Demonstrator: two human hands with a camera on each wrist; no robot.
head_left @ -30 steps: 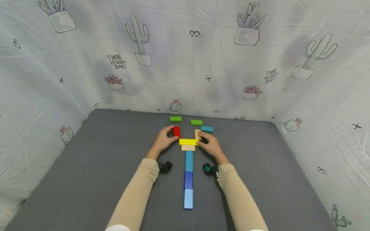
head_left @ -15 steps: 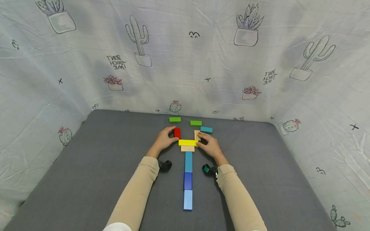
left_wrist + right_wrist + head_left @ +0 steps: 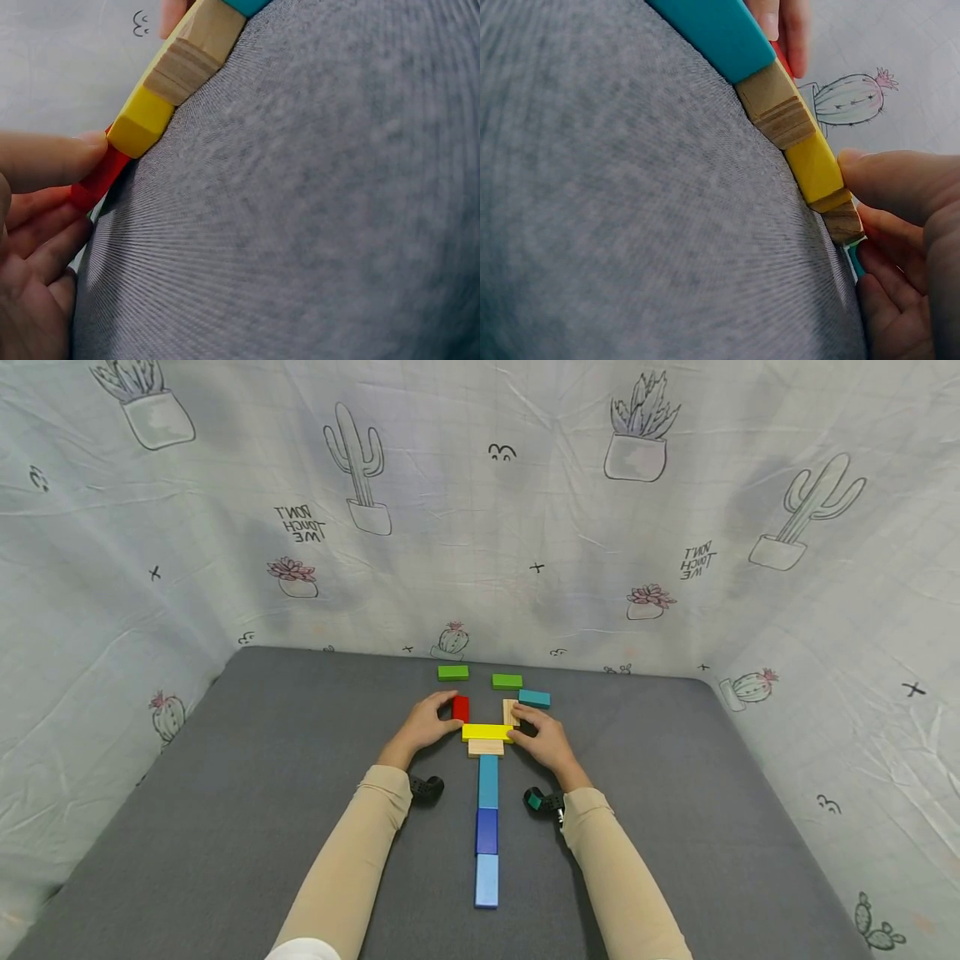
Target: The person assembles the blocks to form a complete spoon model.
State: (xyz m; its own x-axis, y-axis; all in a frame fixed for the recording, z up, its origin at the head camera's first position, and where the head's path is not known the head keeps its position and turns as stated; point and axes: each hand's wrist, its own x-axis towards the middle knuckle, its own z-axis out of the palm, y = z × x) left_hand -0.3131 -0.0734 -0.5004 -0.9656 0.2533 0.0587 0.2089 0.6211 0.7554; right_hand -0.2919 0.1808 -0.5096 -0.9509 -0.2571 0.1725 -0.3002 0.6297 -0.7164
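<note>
In the head view my left hand [image 3: 425, 725] pinches a red block [image 3: 461, 709], thumb at its near end and fingers by its far end. That block stands lengthwise at the left end of a crosswise yellow block [image 3: 487, 733]. My right hand [image 3: 549, 740] holds an upright-lying plain wooden block [image 3: 509, 712] at the yellow block's other end. The right thumb [image 3: 885, 176] touches the yellow block's corner in the right wrist view. Below the yellow block lie a crosswise wooden block [image 3: 486, 748] and a column of teal [image 3: 488, 781], dark blue [image 3: 487, 832] and light blue [image 3: 486, 881] blocks.
Two green blocks, one left [image 3: 453, 673] and one right [image 3: 507, 682], lie near the far edge of the grey table [image 3: 300, 827]. A separate teal block [image 3: 534, 699] sits just beyond my right fingers. Printed white cloth [image 3: 465, 510] hangs behind and at both sides.
The red block has shifted slightly right and straightened against the yellow block, my left hand moving with it. My right hand stays nearly still. The whole head view has drifted a little.
</note>
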